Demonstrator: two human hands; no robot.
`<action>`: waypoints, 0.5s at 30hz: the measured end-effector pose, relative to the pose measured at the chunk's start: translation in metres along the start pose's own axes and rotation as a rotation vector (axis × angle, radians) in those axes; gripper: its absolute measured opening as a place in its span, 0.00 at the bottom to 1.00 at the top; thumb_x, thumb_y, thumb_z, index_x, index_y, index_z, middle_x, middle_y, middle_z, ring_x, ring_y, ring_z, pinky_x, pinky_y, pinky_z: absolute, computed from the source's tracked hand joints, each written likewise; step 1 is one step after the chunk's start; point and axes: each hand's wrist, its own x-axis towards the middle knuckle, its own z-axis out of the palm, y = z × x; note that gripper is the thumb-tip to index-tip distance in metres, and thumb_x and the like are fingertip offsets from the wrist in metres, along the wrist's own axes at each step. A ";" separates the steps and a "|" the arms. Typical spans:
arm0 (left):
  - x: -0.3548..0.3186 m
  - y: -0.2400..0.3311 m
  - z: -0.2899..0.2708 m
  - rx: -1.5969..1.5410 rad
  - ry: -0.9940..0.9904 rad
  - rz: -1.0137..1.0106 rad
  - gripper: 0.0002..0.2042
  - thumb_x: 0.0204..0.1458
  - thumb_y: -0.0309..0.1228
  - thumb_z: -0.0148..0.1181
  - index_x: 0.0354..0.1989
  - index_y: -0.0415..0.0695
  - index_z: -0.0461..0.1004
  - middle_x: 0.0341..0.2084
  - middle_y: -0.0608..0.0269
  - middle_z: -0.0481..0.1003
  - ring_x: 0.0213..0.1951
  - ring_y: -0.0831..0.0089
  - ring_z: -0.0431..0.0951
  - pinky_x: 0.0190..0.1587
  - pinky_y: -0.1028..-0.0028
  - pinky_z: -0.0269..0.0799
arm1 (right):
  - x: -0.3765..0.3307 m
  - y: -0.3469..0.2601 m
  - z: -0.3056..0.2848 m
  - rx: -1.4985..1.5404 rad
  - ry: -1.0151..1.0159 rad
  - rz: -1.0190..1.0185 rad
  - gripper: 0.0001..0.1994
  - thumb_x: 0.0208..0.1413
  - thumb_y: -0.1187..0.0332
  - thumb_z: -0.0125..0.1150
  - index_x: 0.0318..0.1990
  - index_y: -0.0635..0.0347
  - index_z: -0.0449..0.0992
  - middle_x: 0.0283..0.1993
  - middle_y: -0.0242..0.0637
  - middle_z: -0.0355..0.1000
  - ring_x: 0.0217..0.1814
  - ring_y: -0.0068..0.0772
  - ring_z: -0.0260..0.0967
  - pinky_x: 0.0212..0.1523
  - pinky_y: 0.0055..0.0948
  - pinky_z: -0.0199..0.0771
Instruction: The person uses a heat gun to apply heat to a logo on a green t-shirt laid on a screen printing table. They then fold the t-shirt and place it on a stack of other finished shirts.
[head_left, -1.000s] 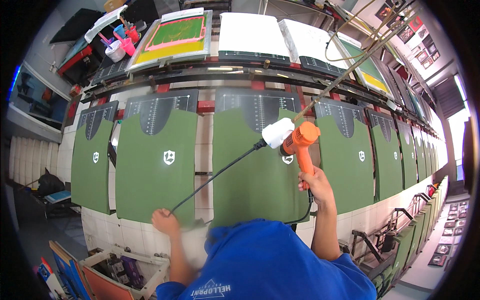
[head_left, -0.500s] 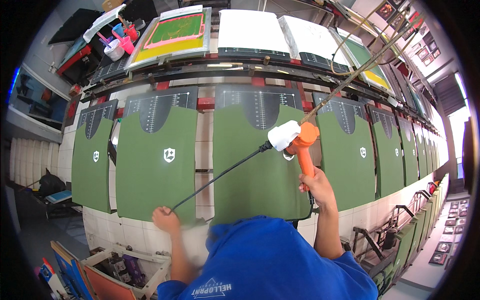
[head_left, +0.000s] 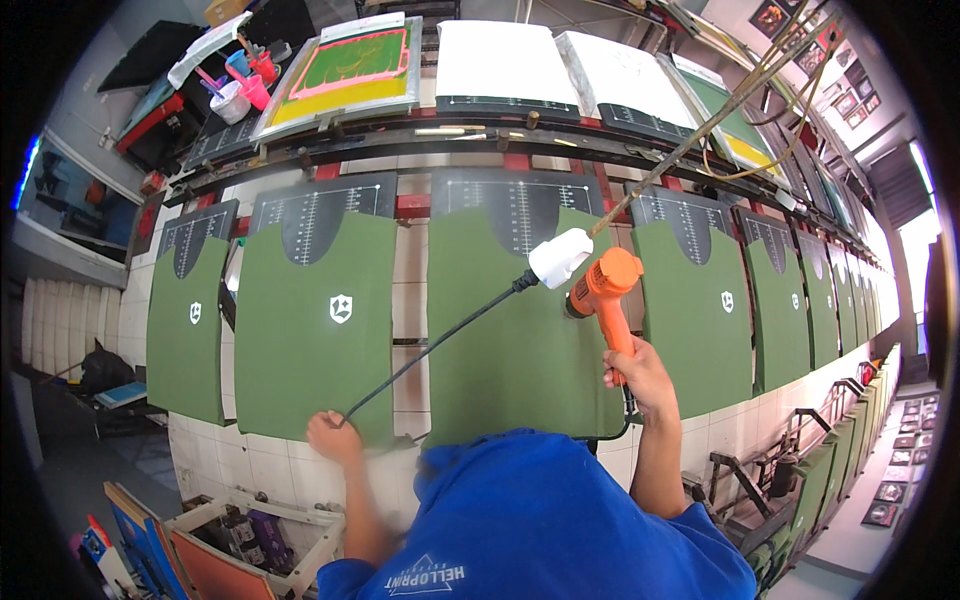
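Note:
My right hand (head_left: pixel 645 378) is wrapped round the handle of an orange heat gun (head_left: pixel 612 282). Its dark nozzle points left, over the green shirt fabric (head_left: pixel 490 350) on the middle board, and hides that piece's chest emblem. My left hand (head_left: pixel 335 438) pinches a black cord (head_left: pixel 435 350) low on the left. This cord runs up to a white electrical connector (head_left: pixel 560 258) just left of the heat gun, joined to a brownish cable (head_left: pixel 690 155) coming from the upper right. Another dark cord hangs from the gun's handle below my right hand.
Green pieces with white shield emblems (head_left: pixel 341 309) lie on neighbouring boards with ruler markings (head_left: pixel 360 200) to both sides. Beyond a dark rail (head_left: pixel 380 148) stand a screen frame (head_left: pixel 400 75), white-covered boards (head_left: pixel 505 60) and paint cups (head_left: pixel 232 103). A wooden crate (head_left: pixel 320 550) sits at lower left.
The heat gun has shifted slightly right and down, away from the connector, and its nozzle shows now. The connector has tilted upward at its right end. My left hand stays on the cord.

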 end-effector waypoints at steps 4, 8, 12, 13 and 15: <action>0.001 -0.001 0.000 0.010 -0.017 -0.005 0.07 0.52 0.32 0.55 0.30 0.40 0.70 0.27 0.55 0.71 0.35 0.53 0.70 0.39 0.57 0.63 | -0.003 0.002 -0.001 0.016 -0.015 -0.001 0.09 0.55 0.72 0.58 0.42 0.63 0.68 0.26 0.28 0.66 0.21 0.19 0.66 0.25 0.21 0.69; 0.000 0.000 -0.001 0.002 -0.008 -0.005 0.07 0.51 0.32 0.55 0.30 0.40 0.70 0.27 0.55 0.71 0.35 0.53 0.70 0.39 0.57 0.63 | -0.007 0.003 -0.003 0.023 -0.008 -0.010 0.10 0.55 0.72 0.58 0.43 0.65 0.68 0.26 0.29 0.66 0.21 0.19 0.66 0.25 0.21 0.69; 0.001 0.001 -0.001 0.024 -0.024 -0.001 0.07 0.51 0.32 0.55 0.29 0.41 0.70 0.27 0.56 0.71 0.35 0.54 0.70 0.39 0.57 0.63 | -0.009 0.009 -0.007 0.021 0.017 -0.008 0.11 0.54 0.73 0.58 0.43 0.66 0.68 0.26 0.29 0.66 0.22 0.20 0.66 0.25 0.21 0.70; 0.001 0.003 -0.002 0.019 -0.025 -0.002 0.07 0.51 0.32 0.56 0.29 0.41 0.70 0.27 0.56 0.71 0.35 0.54 0.70 0.39 0.57 0.63 | -0.009 0.010 -0.008 0.026 0.033 -0.011 0.11 0.54 0.73 0.58 0.43 0.66 0.68 0.27 0.30 0.67 0.22 0.20 0.66 0.25 0.22 0.70; 0.000 0.004 -0.003 0.015 -0.025 -0.009 0.07 0.51 0.32 0.56 0.29 0.41 0.70 0.27 0.56 0.71 0.34 0.54 0.70 0.39 0.57 0.63 | -0.012 0.006 -0.009 0.018 0.031 -0.004 0.11 0.54 0.73 0.59 0.42 0.66 0.68 0.26 0.30 0.66 0.22 0.20 0.67 0.25 0.21 0.71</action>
